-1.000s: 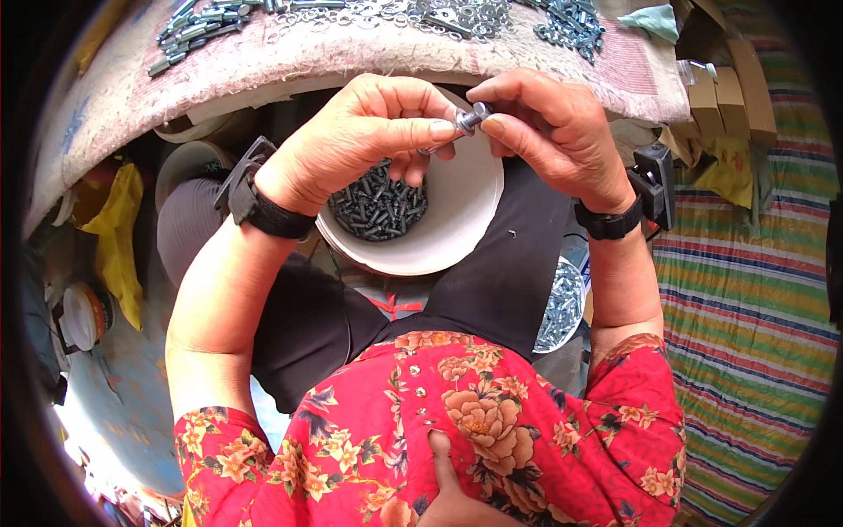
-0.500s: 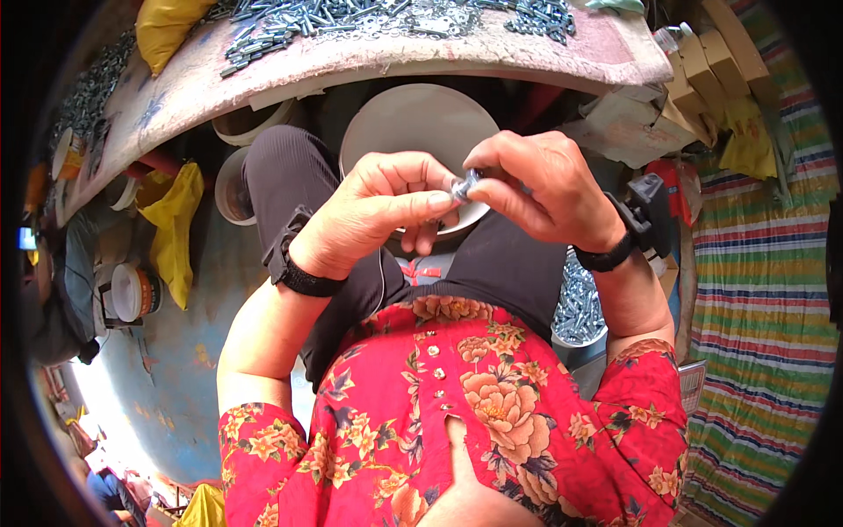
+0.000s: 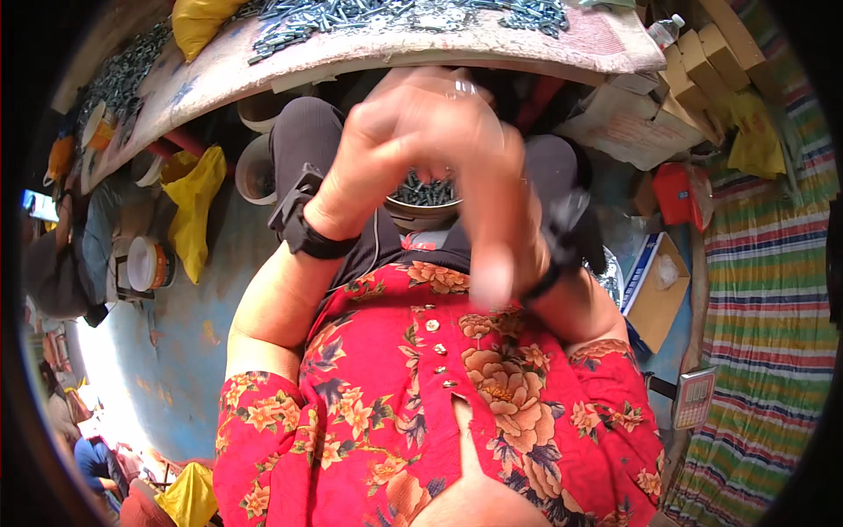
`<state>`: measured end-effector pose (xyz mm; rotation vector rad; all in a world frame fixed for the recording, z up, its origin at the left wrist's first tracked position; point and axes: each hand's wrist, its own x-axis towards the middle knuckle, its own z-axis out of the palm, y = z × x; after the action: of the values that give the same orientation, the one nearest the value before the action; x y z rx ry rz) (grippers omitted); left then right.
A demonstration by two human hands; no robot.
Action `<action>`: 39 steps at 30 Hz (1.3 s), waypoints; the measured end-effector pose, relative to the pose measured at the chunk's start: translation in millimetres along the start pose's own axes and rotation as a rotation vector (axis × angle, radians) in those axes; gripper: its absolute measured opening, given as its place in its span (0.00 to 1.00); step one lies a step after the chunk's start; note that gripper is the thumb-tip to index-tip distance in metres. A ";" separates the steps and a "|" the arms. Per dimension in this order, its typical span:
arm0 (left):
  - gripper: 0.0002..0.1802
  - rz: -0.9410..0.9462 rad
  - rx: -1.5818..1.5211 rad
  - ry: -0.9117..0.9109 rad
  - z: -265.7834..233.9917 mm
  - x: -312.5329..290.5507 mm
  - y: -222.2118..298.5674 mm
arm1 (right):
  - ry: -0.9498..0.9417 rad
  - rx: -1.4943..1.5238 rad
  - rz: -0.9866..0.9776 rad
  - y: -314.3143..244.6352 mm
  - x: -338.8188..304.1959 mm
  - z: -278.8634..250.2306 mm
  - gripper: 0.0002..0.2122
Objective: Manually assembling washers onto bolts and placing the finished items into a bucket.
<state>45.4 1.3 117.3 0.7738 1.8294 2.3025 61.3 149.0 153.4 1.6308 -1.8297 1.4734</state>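
My left hand (image 3: 386, 136) and my right hand (image 3: 496, 189) are close together over my lap, overlapping in view. The right hand is smeared by motion, and its fingers cannot be made out. The left fingers are bent, but their tips are blurred or covered. A small shiny blur (image 3: 464, 88) shows at the upper edge of the hands; what it is cannot be told. Under the hands, between my knees, a pale bucket (image 3: 426, 211) holds many small dark metal parts (image 3: 423, 189). Both wrists wear black straps.
A cloth-covered table (image 3: 597, 53) runs along the far side, heaped with bolt-like metal parts (image 3: 325, 33). Yellow bags (image 3: 195, 211) and small tubs (image 3: 145, 263) stand at the left. Cardboard boxes (image 3: 650, 123) and an open carton (image 3: 659, 303) are at the right, beside a striped sheet (image 3: 764, 351).
The hands were pinching a small metal fitting between them. The right hand has swung in toward the left and is blurred; the left has risen slightly. The view has shifted a little.
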 end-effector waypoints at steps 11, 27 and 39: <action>0.07 -0.227 -0.034 -0.029 -16.7 17.3 6.7 | 0.184 -0.070 0.354 53.9 -13.6 -45.4 0.09; 0.06 -0.256 0.126 0.031 -36.0 31.4 -40.0 | -0.020 0.038 0.578 98.0 -35.0 -58.9 0.08; 0.11 -0.212 0.194 0.212 -47.8 31.1 -60.4 | 0.142 -0.054 0.731 120.7 -60.0 -31.1 0.07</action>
<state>-16.6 -12.5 63.8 0.3422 2.1319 2.1672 -35.4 189.2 62.9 0.8138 -2.4861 1.7120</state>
